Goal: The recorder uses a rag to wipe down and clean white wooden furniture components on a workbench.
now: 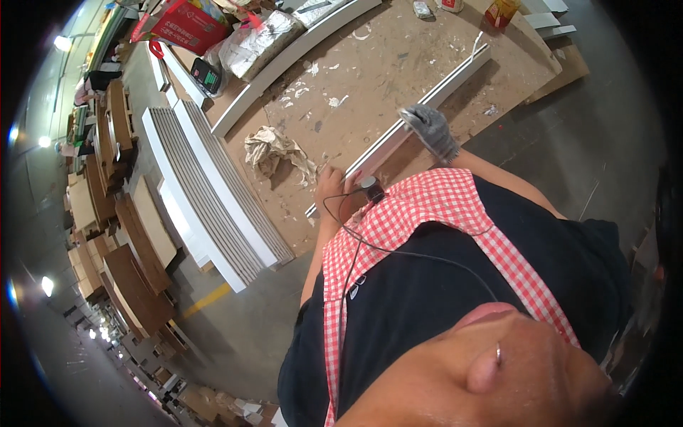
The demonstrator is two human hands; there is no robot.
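A long white strip (pixel 442 91), with a dark line along its edge, lies slantwise across the brown worktable (pixel 384 78). My bare left hand (pixel 334 191) has its fingers wrapped around the strip close to its near left end. Farther along, my right hand (pixel 432 132), in a grey glove, rests at the strip's edge with its fingers pressed together. Something pale shows at the gloved fingertips, too small to name. A crumpled cream cloth (pixel 274 151) lies on the table left of my left hand.
Several stacked white boards (pixel 206 188) stand left of the table. A long white board (pixel 284 65) edges its far left side, beside a wrapped bundle (pixel 260 46), a phone (pixel 206 75) and a red box (pixel 186 27). A jar (pixel 501 13) stands at the far right.
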